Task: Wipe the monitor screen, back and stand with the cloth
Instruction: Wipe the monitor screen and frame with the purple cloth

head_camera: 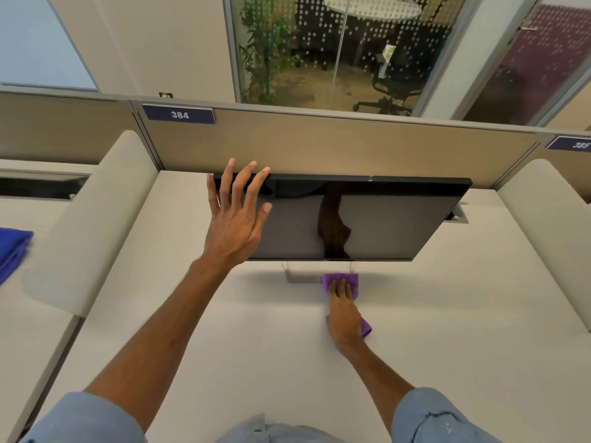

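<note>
Left hand (pixel 235 215), fingers spread wide, braces the monitor (pixel 367 219); right hand (pixel 343 310) presses the cloth (pixel 339 279) against the stand (pixel 299 276).

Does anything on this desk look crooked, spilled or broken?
Nothing looks spilled or broken. The monitor leans forward, screen angled down, but the left hand rests open at its top left corner while the right hand presses the purple cloth by the stand.

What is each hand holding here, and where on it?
Right hand presses the purple cloth flat at the monitor stand's base. Left hand lies open against the monitor's upper-left corner, gripping nothing.
</note>
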